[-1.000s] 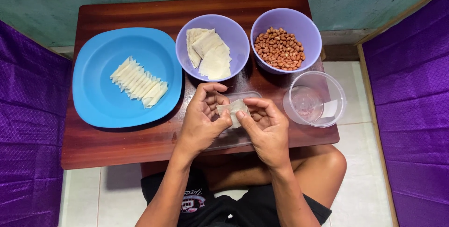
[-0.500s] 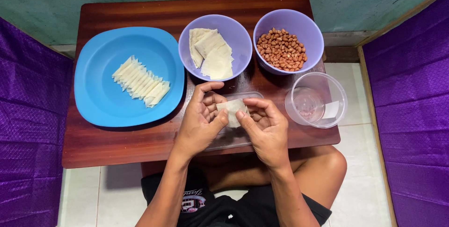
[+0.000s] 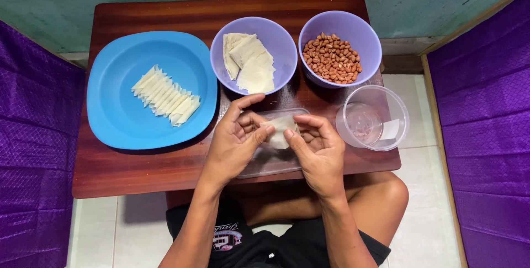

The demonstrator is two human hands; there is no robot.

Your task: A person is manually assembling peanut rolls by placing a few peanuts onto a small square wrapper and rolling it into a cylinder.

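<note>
A dark wooden surface [image 3: 138,174] is seen carrying a blue plate [image 3: 110,119] with a row of folded wrappers [image 3: 165,96], a purple bowl [image 3: 276,36] of flat wrapper sheets [image 3: 251,64], a second purple bowl [image 3: 370,41] of peanuts [image 3: 331,58], and a clear cup [image 3: 395,119]. A clear tray [image 3: 270,160] lies under the hands. A single pale wrapper [image 3: 280,130] is held above the tray between both hands: left hand [image 3: 234,144] pinching its left edge, right hand [image 3: 317,149] closed on its right edge. The wrapper is judged very light, thin, limp and easily torn; best gripped gently at the edges with fingertips, not pulled taut.
</note>
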